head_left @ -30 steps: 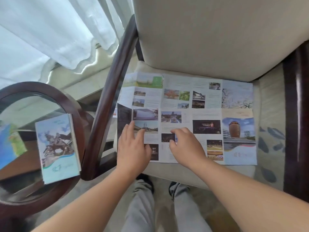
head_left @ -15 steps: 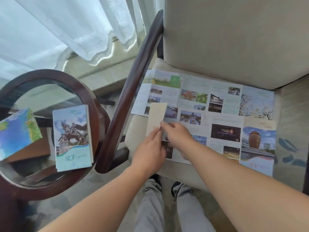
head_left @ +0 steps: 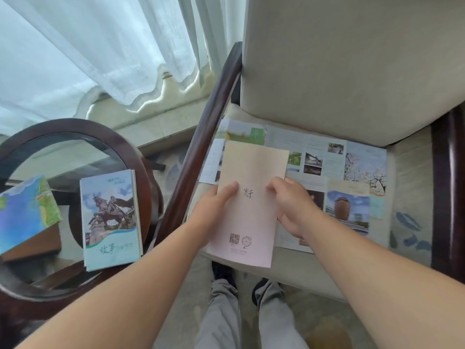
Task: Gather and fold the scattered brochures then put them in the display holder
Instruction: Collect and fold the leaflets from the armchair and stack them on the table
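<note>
A second earlier both hands had lain flat on the open brochure (head_left: 352, 170), which was spread picture side up across the chair seat (head_left: 407, 177). Now its left part had been turned up and over, so that a plain cream panel (head_left: 251, 205) with a small printed code near its lower edge faced the camera. The left hand (head_left: 214, 210) pinched the panel's left edge and the right hand (head_left: 289, 205) gripped its right edge, fingers curled onto the paper. The rest of the sheet stayed flat on the seat. This looked like the first fold just begun, with several creases to go. On the round glass worktop (head_left: 75, 127) to the left lay a folded brochure (head_left: 110, 217) and a blue map leaflet (head_left: 25, 210), both untouched. No display holder could be made out for certain.
</note>
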Available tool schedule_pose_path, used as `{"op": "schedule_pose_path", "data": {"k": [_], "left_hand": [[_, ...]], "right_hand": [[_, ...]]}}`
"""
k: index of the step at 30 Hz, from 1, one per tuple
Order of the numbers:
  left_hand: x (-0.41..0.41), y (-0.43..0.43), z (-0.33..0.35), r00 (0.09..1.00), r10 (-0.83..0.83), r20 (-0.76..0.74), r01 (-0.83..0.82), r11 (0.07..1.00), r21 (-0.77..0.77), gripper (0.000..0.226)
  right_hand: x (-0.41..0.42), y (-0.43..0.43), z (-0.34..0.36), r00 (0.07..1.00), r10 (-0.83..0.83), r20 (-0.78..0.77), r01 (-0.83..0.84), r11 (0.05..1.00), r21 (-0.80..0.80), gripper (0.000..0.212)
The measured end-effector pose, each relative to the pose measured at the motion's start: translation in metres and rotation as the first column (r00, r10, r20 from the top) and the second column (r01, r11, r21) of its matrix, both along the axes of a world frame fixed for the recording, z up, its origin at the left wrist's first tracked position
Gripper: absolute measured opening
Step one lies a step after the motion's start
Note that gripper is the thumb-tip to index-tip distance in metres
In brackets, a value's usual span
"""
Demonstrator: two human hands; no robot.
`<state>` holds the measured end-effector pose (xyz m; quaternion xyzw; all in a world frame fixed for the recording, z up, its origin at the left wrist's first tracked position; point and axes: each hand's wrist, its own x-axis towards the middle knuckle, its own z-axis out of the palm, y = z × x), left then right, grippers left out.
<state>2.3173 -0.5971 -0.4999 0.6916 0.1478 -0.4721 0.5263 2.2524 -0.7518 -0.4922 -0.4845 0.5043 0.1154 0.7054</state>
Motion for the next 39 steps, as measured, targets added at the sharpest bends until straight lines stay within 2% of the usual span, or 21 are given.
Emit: {"op": "schedule_pose_path", "data": {"k": [2, 4, 7, 9, 11, 13, 15, 17, 20, 23, 28, 31, 34, 37, 39], "left_hand": [[0.002, -0.004, 0.014, 0.999, 0.007, -0.037, -0.010, 0.995, -0.097, 0.030], [0.005, -0.007, 0.030, 1.000, 0.014, -0.006, -0.015, 0.991, -0.131, 0.019], [0.009, -0.010, 0.054, 1.000, 0.009, 0.013, -0.006, 0.974, -0.228, 0.021], [0.012, -0.012, 0.073, 0.999, -0.041, -0.018, 0.033, 0.946, -0.324, 0.022], [0.014, -0.013, 0.091, 0.994, -0.107, -0.014, 0.094, 0.928, -0.362, 0.023], [0.015, -0.014, 0.106, 0.989, -0.131, 0.072, 0.147, 0.933, -0.328, 0.021], [0.015, -0.016, 0.121, 0.966, -0.134, 0.222, 0.184, 0.957, -0.223, 0.017], [0.015, -0.016, 0.137, 0.946, -0.126, 0.297, 0.188, 0.964, -0.189, 0.024], [0.014, -0.010, 0.159, 0.974, -0.118, 0.193, 0.172, 0.940, -0.294, 0.049], [0.009, -0.004, 0.179, 0.966, -0.185, 0.179, 0.240, 0.898, -0.368, 0.036], [-0.004, 0.002, 0.204, 0.985, 0.000, 0.174, 0.066, 0.924, -0.376, 0.012], [-0.013, 0.007, 0.214, 0.982, 0.004, 0.189, 0.071, 0.919, -0.388, 0.016], [-0.023, 0.015, 0.223, 0.980, 0.030, 0.197, 0.057, 0.905, -0.421, 0.023], [-0.030, 0.027, 0.227, 0.979, 0.110, 0.174, -0.017, 0.885, -0.465, 0.022], [-0.033, 0.040, 0.230, 0.963, 0.183, 0.198, -0.080, 0.896, -0.437, 0.020]], "right_hand": [[0.000, -0.003, 0.014, 1.000, 0.015, 0.005, -0.015, 0.999, -0.033, 0.013], [-0.003, -0.006, 0.030, 1.000, 0.008, 0.018, -0.006, 0.996, -0.087, 0.011], [-0.013, -0.011, 0.059, 0.997, 0.001, 0.081, 0.008, 0.994, -0.108, 0.020], [-0.022, -0.013, 0.079, 0.992, -0.026, 0.127, 0.029, 0.999, -0.027, 0.030], [-0.028, -0.012, 0.098, 0.985, -0.053, 0.166, 0.048, 0.998, 0.036, 0.031], [-0.032, -0.008, 0.116, 0.979, -0.065, 0.195, 0.068, 0.998, -0.009, 0.027], [-0.034, -0.004, 0.131, 0.974, -0.101, 0.203, 0.122, 0.988, -0.091, 0.027], [-0.037, 0.000, 0.146, 0.966, -0.108, 0.234, 0.139, 0.983, -0.122, 0.029], [-0.040, 0.004, 0.166, 0.947, -0.082, 0.312, 0.122, 0.986, -0.112, 0.029], [-0.041, 0.007, 0.185, 0.929, -0.062, 0.364, 0.109, 0.988, -0.109, 0.027], [-0.048, 0.011, 0.207, 0.926, -0.025, 0.377, 0.084, 0.987, -0.140, 0.023], [-0.052, 0.013, 0.216, 0.928, -0.019, 0.373, 0.098, 0.976, -0.192, 0.031], [-0.053, 0.015, 0.222, 0.918, -0.025, 0.395, 0.068, 0.993, -0.095, 0.039], [-0.051, 0.025, 0.227, 0.915, 0.035, 0.402, -0.005, 0.997, -0.074, 0.030], [-0.046, 0.036, 0.228, 0.916, 0.085, 0.393, -0.047, 0.993, -0.106, 0.021]]}}
